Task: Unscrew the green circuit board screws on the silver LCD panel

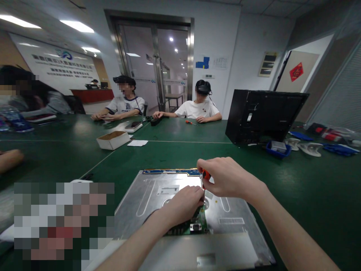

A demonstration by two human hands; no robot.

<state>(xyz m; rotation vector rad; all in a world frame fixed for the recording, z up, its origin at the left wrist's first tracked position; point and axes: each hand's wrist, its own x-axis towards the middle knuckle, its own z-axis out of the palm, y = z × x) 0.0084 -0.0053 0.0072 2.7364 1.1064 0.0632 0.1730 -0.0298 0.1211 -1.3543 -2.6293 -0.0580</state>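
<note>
One metal panel lies at lower center, bearing one green circuit board. The right hand clamps one screwdriver; the left hand covers part of the board, finger grip indeterminable. Two people sit at upper center. Green tabletop extends rightward from the panel's edge.

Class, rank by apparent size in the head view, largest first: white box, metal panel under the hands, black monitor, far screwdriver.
1. Metal panel, nearest of the four
2. Black monitor
3. White box
4. Far screwdriver
</note>
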